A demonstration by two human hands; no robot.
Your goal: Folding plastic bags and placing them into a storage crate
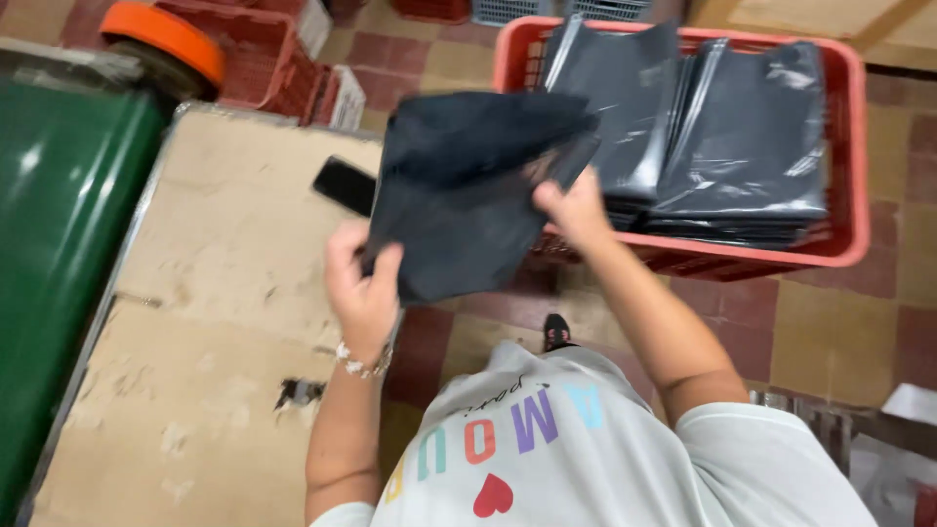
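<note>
Both hands are up in the middle of the frame, and between them hangs a dark grey plastic bag, flat and floppy, held in the air. The left hand is closed on the bag's lower left corner, fingers curled over the edge. The right hand pinches the right edge, thumb and fingers clamped, though motion blur hides exactly how the fingertips sit.

The bag hovers above the gap between the worn beige table on the left and the red plastic crate in the upper right. That crate holds two stacks of the same folded grey bags, piled up to the rim.

Now, the risks as I read them. The film looks slick, and each hand has only an edge grip, so a slip on either side would let the bag swing down onto the tiled floor. The right hand works just beside the left-hand stack, so a careless brush could drag the top bags askew or over the crate wall. And there is a small black object on the table at the bag's left edge, partly hidden behind it; a sweep of the bag could knock it off.
</note>
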